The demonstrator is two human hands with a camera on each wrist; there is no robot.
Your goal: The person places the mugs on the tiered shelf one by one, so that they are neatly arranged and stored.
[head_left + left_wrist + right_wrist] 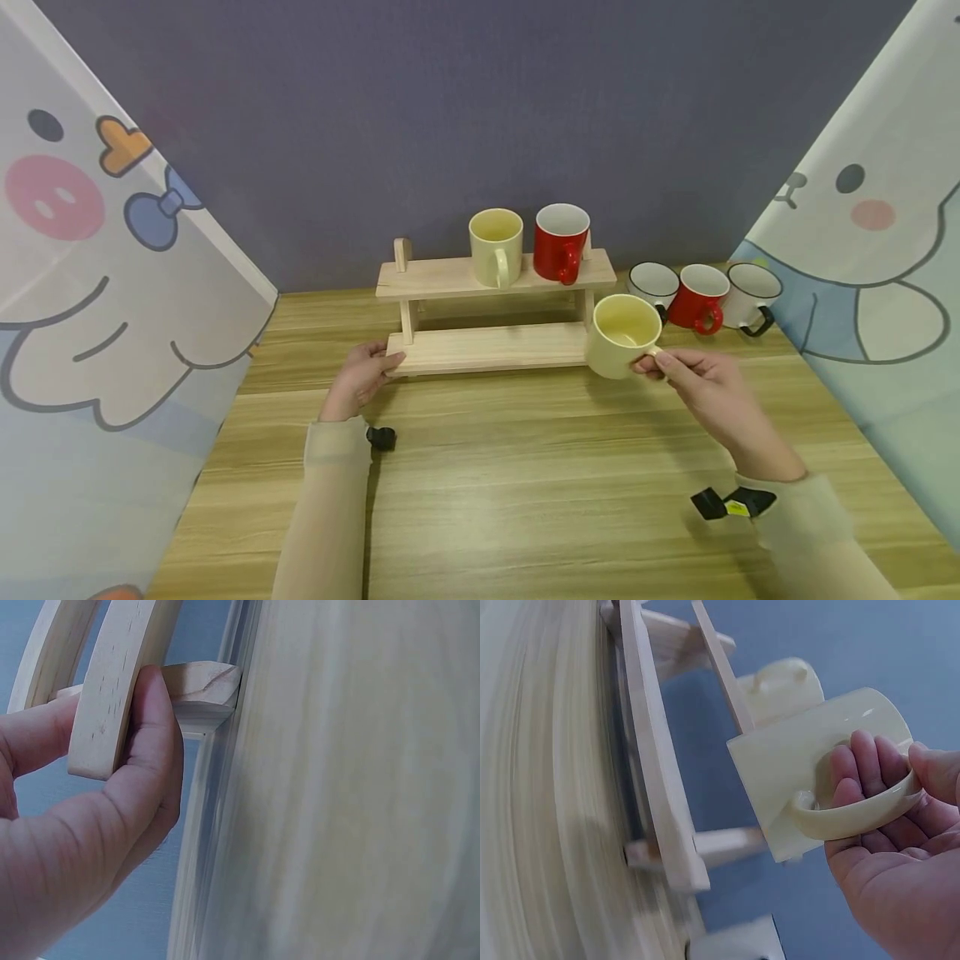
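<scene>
A two-tier wooden rack (pixel 487 346) stands on the wooden table (pixel 525 483) in front of a grey wall. My left hand (pixel 375 367) grips the left end of its lower shelf (pixel 105 712), thumb (pixel 154 712) on the board's edge. My right hand (pixel 654 363) holds a cream mug (pixel 621 336) by its handle (pixel 855 814), fingers (pixel 862 769) through the loop. The mug hangs upright at the right end of the lower shelf. On the top shelf stand another cream mug (pixel 496 247) and a red mug (pixel 560 242).
Three mugs stand on the table right of the rack: a white one (pixel 651 286), a red one (pixel 697 297) and a white one (pixel 752 296) with a black handle. Cartoon-printed panels (pixel 112 317) close in both sides. Bare tabletop lies in front of the rack.
</scene>
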